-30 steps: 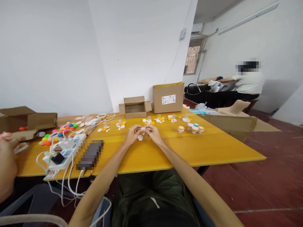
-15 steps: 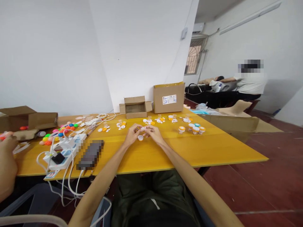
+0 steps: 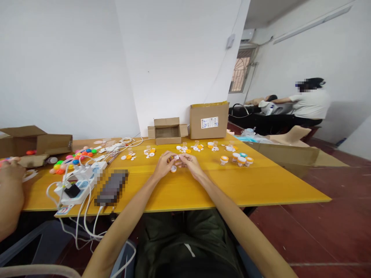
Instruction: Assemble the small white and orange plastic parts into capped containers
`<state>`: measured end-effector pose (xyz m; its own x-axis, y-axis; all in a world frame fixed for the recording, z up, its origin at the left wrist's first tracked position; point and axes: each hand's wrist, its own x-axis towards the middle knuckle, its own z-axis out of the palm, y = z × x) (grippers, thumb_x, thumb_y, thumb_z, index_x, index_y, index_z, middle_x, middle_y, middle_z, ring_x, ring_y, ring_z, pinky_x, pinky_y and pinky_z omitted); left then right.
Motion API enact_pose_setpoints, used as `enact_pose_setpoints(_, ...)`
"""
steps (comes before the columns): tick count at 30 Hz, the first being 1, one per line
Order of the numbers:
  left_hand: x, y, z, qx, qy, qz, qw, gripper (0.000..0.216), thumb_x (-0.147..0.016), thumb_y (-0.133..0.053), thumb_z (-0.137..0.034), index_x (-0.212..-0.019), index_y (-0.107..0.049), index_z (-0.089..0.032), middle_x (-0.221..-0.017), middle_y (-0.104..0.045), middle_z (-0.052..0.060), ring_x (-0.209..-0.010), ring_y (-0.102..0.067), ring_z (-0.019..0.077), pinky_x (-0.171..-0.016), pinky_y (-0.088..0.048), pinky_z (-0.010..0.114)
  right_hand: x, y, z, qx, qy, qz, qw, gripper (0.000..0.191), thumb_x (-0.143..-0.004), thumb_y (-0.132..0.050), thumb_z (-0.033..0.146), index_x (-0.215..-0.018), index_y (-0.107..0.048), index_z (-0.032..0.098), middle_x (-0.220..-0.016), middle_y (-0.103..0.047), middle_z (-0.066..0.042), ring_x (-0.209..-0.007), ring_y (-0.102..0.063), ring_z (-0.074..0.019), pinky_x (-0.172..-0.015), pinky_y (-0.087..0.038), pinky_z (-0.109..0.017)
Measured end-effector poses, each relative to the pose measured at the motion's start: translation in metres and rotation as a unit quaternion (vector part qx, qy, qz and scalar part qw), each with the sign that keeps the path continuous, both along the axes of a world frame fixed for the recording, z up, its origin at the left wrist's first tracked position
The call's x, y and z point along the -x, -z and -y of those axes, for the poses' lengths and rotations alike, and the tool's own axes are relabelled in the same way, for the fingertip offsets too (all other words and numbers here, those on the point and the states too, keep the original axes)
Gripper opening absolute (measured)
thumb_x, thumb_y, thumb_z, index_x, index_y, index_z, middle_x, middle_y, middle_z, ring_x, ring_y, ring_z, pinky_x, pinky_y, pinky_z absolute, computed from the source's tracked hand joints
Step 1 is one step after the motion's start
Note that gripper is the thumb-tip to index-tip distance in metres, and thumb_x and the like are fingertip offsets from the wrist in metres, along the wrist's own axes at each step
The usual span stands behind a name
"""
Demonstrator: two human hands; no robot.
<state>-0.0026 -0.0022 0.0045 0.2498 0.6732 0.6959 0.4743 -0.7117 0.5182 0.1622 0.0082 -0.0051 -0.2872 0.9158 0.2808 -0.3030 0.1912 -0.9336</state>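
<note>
Above the yellow table point(image 3: 185, 193), my left hand point(image 3: 164, 164) and my right hand point(image 3: 189, 165) meet, with fingers closed around a small white disc with dark dots point(image 3: 176, 157). A bit of orange shows at my left fingertips, too small to name. Just below the hands stands a small clear cup point(image 3: 173, 168) with something white at its top. Beyond them lie groups of small white and orange discs point(image 3: 184, 148), with clear cups among them. To the right, several small clear jars with orange, white or blue lids point(image 3: 241, 161) stand together.
An open small carton point(image 3: 168, 133) and a closed box point(image 3: 208, 121) stand at the back. On the left are a phone point(image 3: 112, 187), a power strip with cables point(image 3: 84, 183), colourful balls point(image 3: 77, 157) and another person's hand point(image 3: 11, 172). Another person sits far right.
The view has shifted slightly. My hands stay together at the small disc, its dotted face now showing a little more clearly. The other person's hand at left has moved slightly.
</note>
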Motion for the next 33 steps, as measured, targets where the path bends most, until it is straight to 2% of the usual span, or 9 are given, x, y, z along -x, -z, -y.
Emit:
enact_pose_setpoints(8,0.0019,0.0021,-0.0010,-0.038,-0.027,-0.027,0.999,0.010,-0.087,-0.063,-0.025,-0.095,-0.069,-0.023,-0.085,-0.063,0.001,-0.069,-0.056,0.0131,-0.066,-0.047,0.026,-0.0003,0.0009,-0.0006,0.017,-0.006,-0.006,1.000,0.044,-0.060,-0.083,0.057,-0.078,-0.066,0.020,-0.074,-0.074,-0.003,-0.067,-0.074,-0.0193,-0.065,-0.059,-0.029)
enact_pose_setpoints(15,0.0035,0.0025,0.0001,-0.041,-0.029,-0.052,0.997,0.011,-0.089,-0.061,-0.027,-0.097,-0.068,-0.023,-0.090,-0.064,0.002,-0.072,-0.058,0.0139,-0.071,-0.048,0.028,0.0002,0.0025,-0.0019,0.024,0.000,-0.009,1.000,0.045,-0.057,-0.084,0.057,-0.075,-0.065,0.021,-0.073,-0.074,-0.003,-0.067,-0.074,-0.0199,-0.065,-0.060,-0.030)
enact_pose_setpoints(29,0.0045,0.0039,0.0012,-0.062,-0.051,-0.071,0.994,0.012,-0.090,-0.061,-0.027,-0.099,-0.069,-0.024,-0.092,-0.064,0.003,-0.074,-0.061,0.0145,-0.074,-0.051,0.028,0.0005,0.0003,0.0007,-0.004,0.019,0.009,1.000,0.045,-0.056,-0.084,0.057,-0.074,-0.066,0.021,-0.072,-0.074,-0.003,-0.068,-0.073,-0.0196,-0.064,-0.059,-0.030)
enact_pose_setpoints(33,0.0050,0.0054,-0.0006,-0.054,-0.055,-0.067,0.995,0.013,-0.090,-0.061,-0.027,-0.098,-0.070,-0.025,-0.092,-0.065,0.003,-0.081,-0.062,0.0158,-0.076,-0.051,0.028,0.0004,0.0007,0.0000,-0.013,0.018,0.014,1.000,0.042,-0.057,-0.084,0.054,-0.076,-0.067,0.021,-0.073,-0.075,-0.003,-0.071,-0.074,-0.0211,-0.066,-0.060,-0.032)
